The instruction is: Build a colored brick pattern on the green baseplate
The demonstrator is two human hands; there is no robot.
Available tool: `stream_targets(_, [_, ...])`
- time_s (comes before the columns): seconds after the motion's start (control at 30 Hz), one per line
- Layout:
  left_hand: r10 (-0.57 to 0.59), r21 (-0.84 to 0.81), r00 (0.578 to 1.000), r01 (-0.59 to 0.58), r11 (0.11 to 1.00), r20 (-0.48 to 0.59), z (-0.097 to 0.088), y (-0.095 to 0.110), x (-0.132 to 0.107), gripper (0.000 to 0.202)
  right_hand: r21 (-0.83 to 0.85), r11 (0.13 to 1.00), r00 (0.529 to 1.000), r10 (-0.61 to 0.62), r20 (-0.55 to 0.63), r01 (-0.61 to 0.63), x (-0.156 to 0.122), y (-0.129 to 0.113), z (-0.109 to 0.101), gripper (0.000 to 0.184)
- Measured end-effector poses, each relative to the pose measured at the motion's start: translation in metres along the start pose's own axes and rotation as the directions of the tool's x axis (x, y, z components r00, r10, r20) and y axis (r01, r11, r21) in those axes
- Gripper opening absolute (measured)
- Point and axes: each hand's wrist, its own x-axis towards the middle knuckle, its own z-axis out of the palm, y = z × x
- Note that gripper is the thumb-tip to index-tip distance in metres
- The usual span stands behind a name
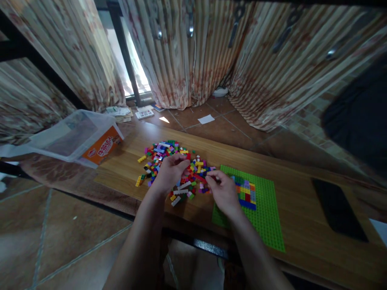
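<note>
My left hand (170,172) is over the pile of loose toy bricks (163,151), its thumb and forefinger closed at a red brick (188,156). To its right, my right hand (224,190) pinches the end of a long red brick (198,177) at the pile's near right side. The right wrist and palm hang over the left part of a green baseplate (266,209). A block of joined bricks (248,195) in blue, yellow, red, orange and other colours sits on the baseplate, partly hidden by the right hand.
A clear plastic bin (72,137) with an orange label stands at the bench's left end. A black flat device (338,209) lies on the wooden bench (296,189) at right. Papers (145,113) lie on the tiled floor beyond, below striped curtains (193,60).
</note>
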Motion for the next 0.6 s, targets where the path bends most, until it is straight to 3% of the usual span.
stream_targets(0.07, [0.009, 0.024, 1.0, -0.009, 1.0, 0.003, 0.0, -0.003, 0.002, 0.011, -0.185, 0.977, 0.994, -0.106, 0.001, 0.105, -0.002, -0.003, 0.003, 0.02])
stream_targets(0.17, [0.021, 0.048, 1.0, -0.021, 0.999, 0.004, -0.001, -0.007, 0.004, 0.011, -0.289, 0.942, 0.985, -0.17, 0.037, 0.173, -0.003, -0.007, 0.006, 0.021])
stream_targets(0.43, [0.074, 0.1, 0.997, -0.073, 0.992, -0.01, -0.007, -0.007, 0.007, 0.013, -0.147, 0.979, 0.981, -0.119, 0.152, 0.141, -0.002, 0.001, 0.0, 0.033])
stream_targets(0.6, [0.105, 0.069, 0.994, -0.103, 0.992, -0.021, -0.01, -0.009, 0.009, 0.014, -0.061, 0.984, 0.984, -0.16, 0.074, 0.164, -0.006, -0.007, -0.005, 0.024])
